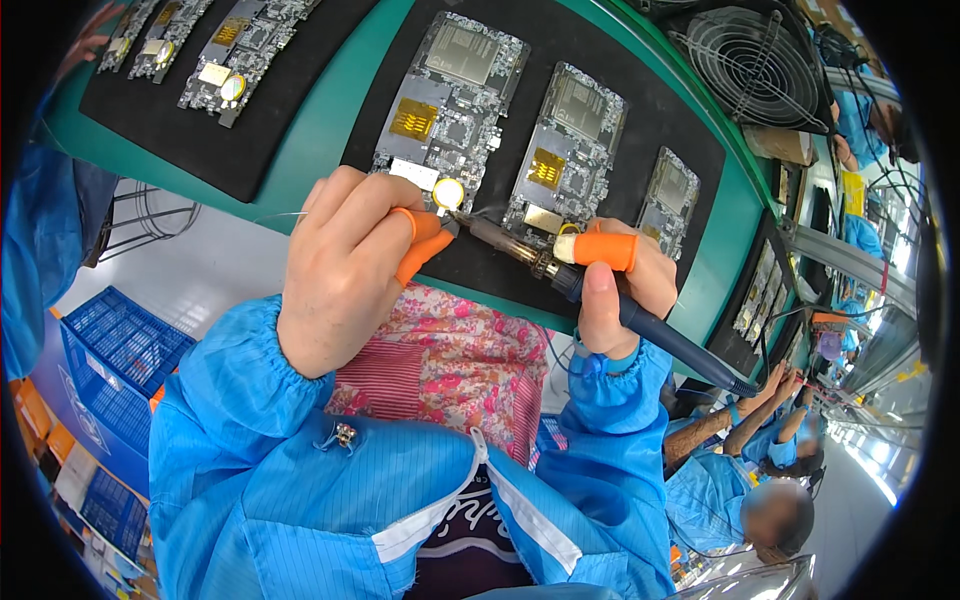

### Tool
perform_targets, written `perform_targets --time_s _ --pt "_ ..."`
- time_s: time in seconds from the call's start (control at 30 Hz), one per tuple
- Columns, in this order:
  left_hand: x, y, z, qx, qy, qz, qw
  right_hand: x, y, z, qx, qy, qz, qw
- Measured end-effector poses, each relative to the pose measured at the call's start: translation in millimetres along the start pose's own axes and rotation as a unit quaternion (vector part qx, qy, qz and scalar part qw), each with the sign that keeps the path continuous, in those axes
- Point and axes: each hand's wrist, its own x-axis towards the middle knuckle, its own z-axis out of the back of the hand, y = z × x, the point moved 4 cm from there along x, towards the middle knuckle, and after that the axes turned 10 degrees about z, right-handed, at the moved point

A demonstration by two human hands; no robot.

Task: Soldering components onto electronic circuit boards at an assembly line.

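My right hand (pixel 615 285), an orange cot on one finger, grips a dark blue soldering iron (pixel 660 335). The iron's tip is at the near edge of a circuit board (pixel 462 135), beside a round yellow-rimmed coin cell (pixel 448 193). My left hand (pixel 345 255), with orange finger cots, is closed in a pinch just left of that tip. A thin solder wire (pixel 283 215) sticks out behind its knuckles; the pinched part is hidden by the fingers. Faint smoke seems to rise by the tip. Another board (pixel 570 150) lies to the right, partly behind my right hand.
The boards lie on a black mat (pixel 640 75) on a green bench (pixel 320 110). Further boards (pixel 245 55) sit on a second mat at left. A fan (pixel 755 65) stands at back right. Blue crates (pixel 125 345) are at lower left; co-workers (pixel 735 490) are at right.
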Motion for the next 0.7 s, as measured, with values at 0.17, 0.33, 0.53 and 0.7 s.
perform_targets --time_s 0.17,0.33,0.53,0.7 --pt "-0.4 1.6 -0.2 -0.002 0.020 0.004 1.000 0.3 -2.7 -1.9 0.008 -0.011 0.025 1.000" --pt "2.1 3.2 7.7 -0.009 0.065 0.015 0.998 -6.1 0.2 1.3 -0.025 0.015 -0.033 0.999" --pt "-5.5 8.6 13.9 -0.066 0.079 0.077 0.992 -10.1 -0.9 1.6 -0.038 0.026 -0.095 0.994" --pt "-9.5 5.4 27.1 0.082 0.074 0.015 0.994 -1.1 0.4 0.7 -0.007 -0.017 0.014 1.000"
